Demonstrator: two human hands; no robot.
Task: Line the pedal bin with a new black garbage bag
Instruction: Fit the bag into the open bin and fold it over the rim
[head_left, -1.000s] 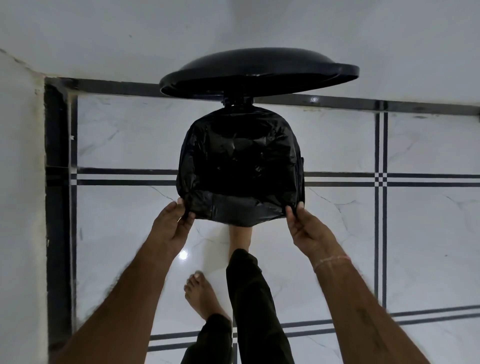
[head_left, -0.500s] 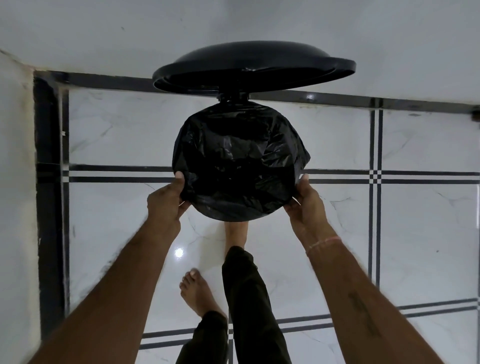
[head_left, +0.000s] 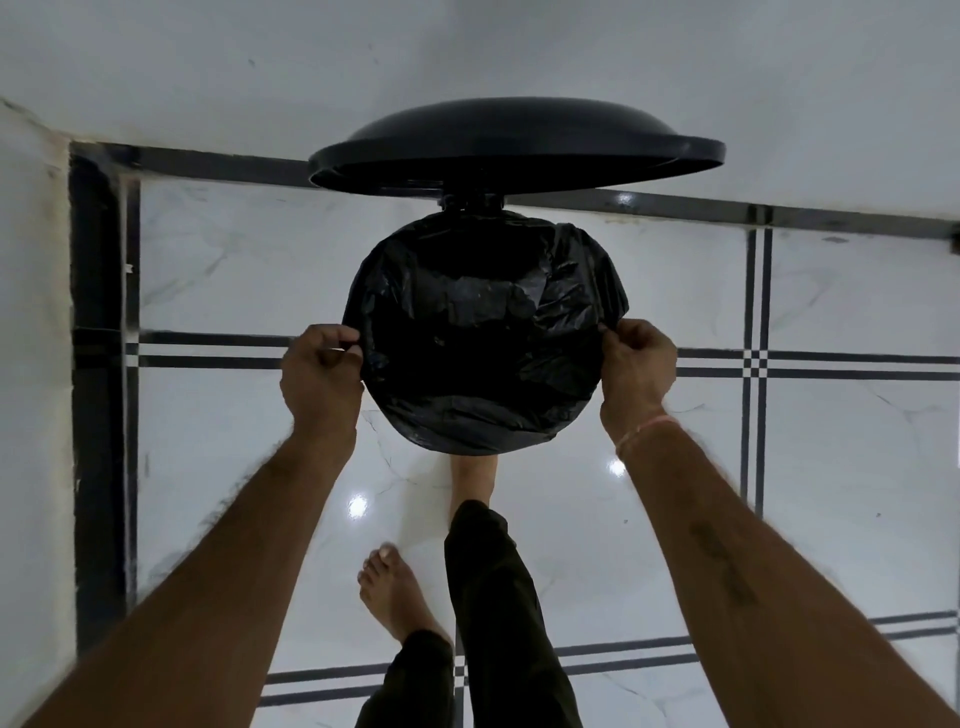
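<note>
Late stage, judging by the layout. Draped over the mouth of the pedal bin (head_left: 471, 201), seemingly sagging into it and folded down outside the rim all round: black garbage bag (head_left: 483, 332). Propped open above the bin's far side: lid (head_left: 514, 150). Pinching the bag's edge at the bin's left side with left hand (head_left: 319, 374), fingers curled on the plastic; same with right hand (head_left: 636, 369) at the bin's right side. Planted at the bin's near base, probably on the hidden pedal: bare foot (head_left: 470, 478). Left to do, likely: tug overhang snug, let go, drop lid.
</note>
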